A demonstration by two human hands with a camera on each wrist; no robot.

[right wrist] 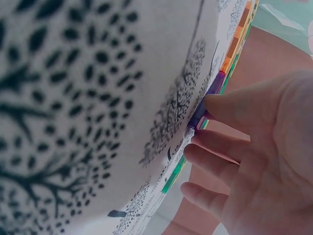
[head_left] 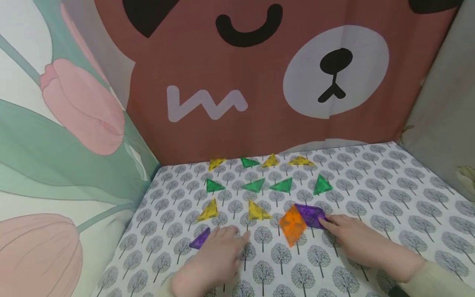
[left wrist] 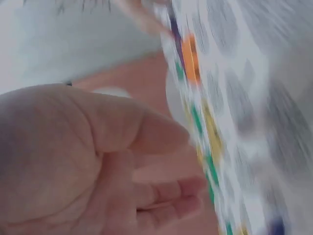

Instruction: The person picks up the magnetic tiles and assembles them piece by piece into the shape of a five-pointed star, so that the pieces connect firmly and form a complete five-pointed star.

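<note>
My right hand [head_left: 358, 237] pinches the right end of a see-through purple tile [head_left: 311, 215] between thumb and fingers. The tile lies flat on the cloth, its left end touching an orange kite-shaped tile piece [head_left: 293, 225]. In the right wrist view the thumb lies on the purple tile [right wrist: 210, 100] with fingertips at its far side. My left hand [head_left: 219, 258], blurred, hovers at the front left with relaxed fingers and nothing in its grasp. Just beyond it lies a purple triangle tile [head_left: 200, 238], partly hidden by the hand in the head view.
Two yellow triangle tiles, one at left [head_left: 209, 210] and one nearer the middle [head_left: 258, 210], lie beyond the left hand. Farther back are rows of several green [head_left: 283, 185] and yellow [head_left: 301, 161] triangles. A tree-print cloth [head_left: 263, 274] covers the surface; patterned curtains [head_left: 208, 136] stand around it.
</note>
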